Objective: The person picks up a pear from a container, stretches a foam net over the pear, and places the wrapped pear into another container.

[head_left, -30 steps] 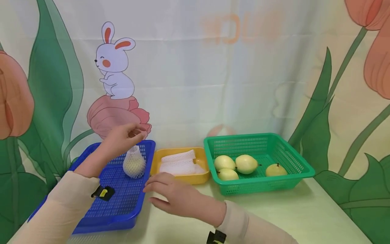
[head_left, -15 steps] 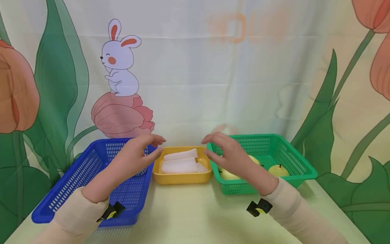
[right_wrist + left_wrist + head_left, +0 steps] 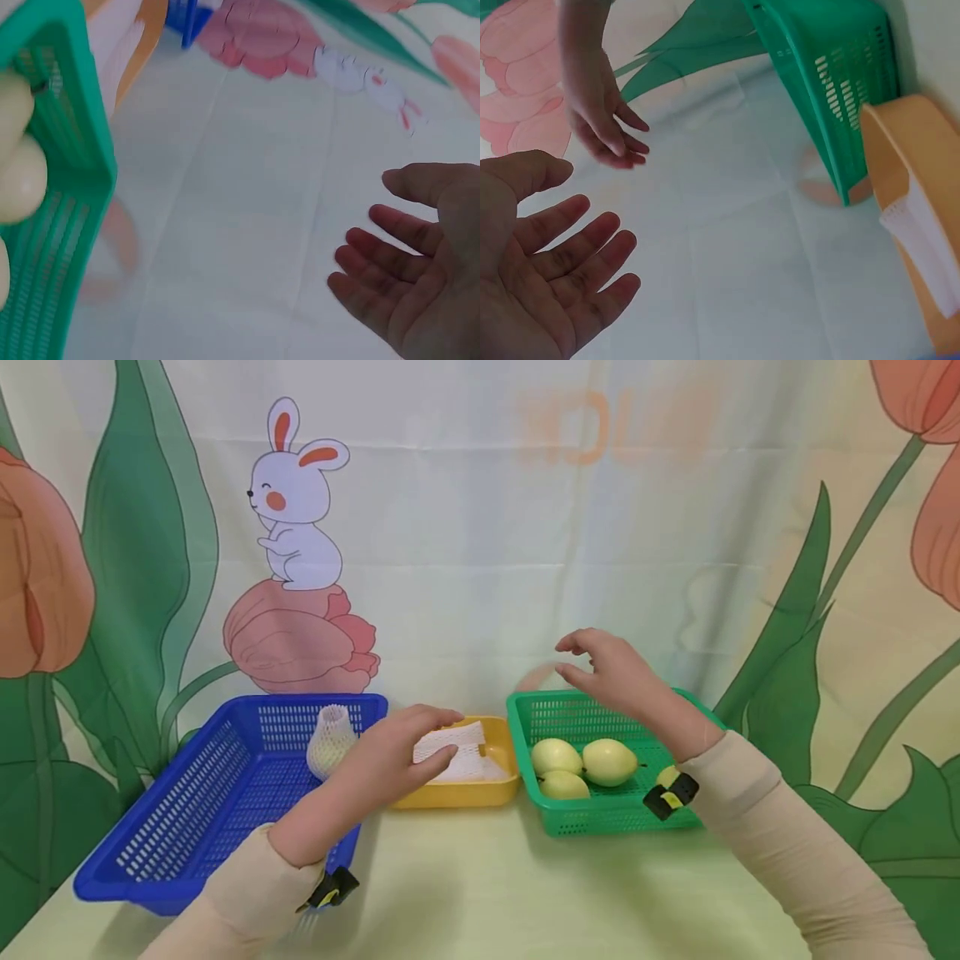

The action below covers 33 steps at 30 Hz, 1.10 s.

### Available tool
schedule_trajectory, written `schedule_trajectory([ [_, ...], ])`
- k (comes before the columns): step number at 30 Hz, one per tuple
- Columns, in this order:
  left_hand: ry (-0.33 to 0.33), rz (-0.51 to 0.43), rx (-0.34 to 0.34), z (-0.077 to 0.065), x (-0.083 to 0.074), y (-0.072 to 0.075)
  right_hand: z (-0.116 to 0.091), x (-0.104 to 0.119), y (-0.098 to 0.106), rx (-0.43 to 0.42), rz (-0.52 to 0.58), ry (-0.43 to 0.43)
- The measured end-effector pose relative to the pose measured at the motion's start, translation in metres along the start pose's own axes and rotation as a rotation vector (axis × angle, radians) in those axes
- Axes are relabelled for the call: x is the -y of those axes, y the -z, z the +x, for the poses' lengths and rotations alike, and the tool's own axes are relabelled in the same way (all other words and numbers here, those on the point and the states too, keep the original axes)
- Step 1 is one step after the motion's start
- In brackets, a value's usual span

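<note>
My left hand (image 3: 390, 756) hovers at the left end of the yellow tray (image 3: 450, 794), fingers relaxed and holding nothing. White foam net sleeves (image 3: 457, 753) lie in that tray, partly covered by the hand in the head view. My right hand (image 3: 611, 672), also holding nothing, is raised above the back of the green basket (image 3: 600, 818). Inside the green basket are pale yellow pears (image 3: 610, 762), one of them mostly behind the right wrist. A pear in a white foam net (image 3: 330, 747) stands in the blue basket (image 3: 217, 802), close to its right wall.
All three containers stand side by side on a pale table (image 3: 480, 877). Behind them hangs a curtain (image 3: 465, 568) printed with tulips and a rabbit. Each wrist carries a black strap mount (image 3: 671, 793).
My left hand has moved right, from over the netted pear in the blue basket toward the yellow tray. My right hand has gone from in front of the tray up and right, over the green basket.
</note>
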<state>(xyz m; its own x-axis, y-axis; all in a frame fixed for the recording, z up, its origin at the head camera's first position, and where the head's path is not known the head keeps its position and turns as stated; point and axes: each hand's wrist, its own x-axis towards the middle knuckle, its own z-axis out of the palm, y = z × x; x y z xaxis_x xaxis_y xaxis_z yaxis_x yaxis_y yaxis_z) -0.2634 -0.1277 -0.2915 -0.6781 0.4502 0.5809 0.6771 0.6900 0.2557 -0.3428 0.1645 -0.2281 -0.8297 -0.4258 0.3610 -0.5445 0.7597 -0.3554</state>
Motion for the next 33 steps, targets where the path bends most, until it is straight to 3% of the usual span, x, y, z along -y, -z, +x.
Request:
schedule_trajectory([
  [6, -0.033, 0.017, 0.087, 0.012, -0.01, -0.025, 0.034, -0.024, 0.011, 0.08, -0.084, -0.186],
  [12, -0.059, 0.007, 0.156, 0.021, -0.015, -0.057, 0.061, -0.051, 0.006, 0.155, -0.126, -0.341],
  [20, -0.135, 0.002, 0.232, 0.026, -0.018, -0.105, 0.061, -0.082, -0.013, 0.298, -0.074, -0.617],
  [26, -0.168, 0.077, 0.257, 0.027, -0.017, -0.133, 0.064, -0.103, -0.031, 0.465, -0.139, -0.744],
  [33, -0.19, 0.181, 0.234, 0.025, -0.015, -0.152, 0.069, -0.134, -0.056, 0.477, -0.123, -0.836],
])
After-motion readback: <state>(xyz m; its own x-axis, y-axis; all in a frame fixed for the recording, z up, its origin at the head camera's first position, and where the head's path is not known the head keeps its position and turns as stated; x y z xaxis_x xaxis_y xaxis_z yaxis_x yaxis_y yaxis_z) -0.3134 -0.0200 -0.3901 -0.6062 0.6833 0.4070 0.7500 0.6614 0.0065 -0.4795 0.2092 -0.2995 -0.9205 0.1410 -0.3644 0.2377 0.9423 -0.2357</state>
